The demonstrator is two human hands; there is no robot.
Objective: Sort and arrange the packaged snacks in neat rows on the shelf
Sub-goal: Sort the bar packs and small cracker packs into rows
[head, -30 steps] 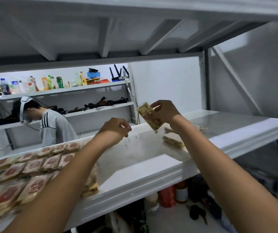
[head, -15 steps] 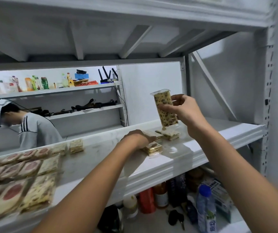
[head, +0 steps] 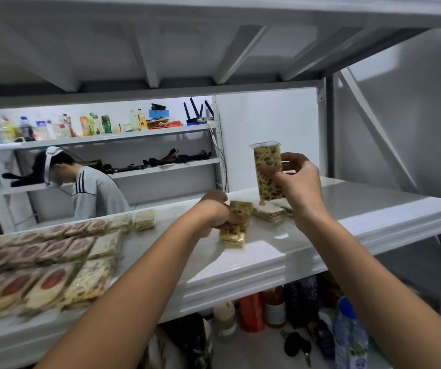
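Standing in right hand [head: 299, 182]; snack pack [head: 267, 166]

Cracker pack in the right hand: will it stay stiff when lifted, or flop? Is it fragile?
Probably stiff: the cracker pack stands straight though the right hand pinches only its middle. Likely light, since a loose pinch alone carries it. Probably brittle: it looks like stacked crackers in thin clear wrap.

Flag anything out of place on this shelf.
Yes: loose packs lie askew by the right hand, apart from the neat rows at the left of the shelf. The left hand grips a stray pack; the right holds an upright pack aloft.
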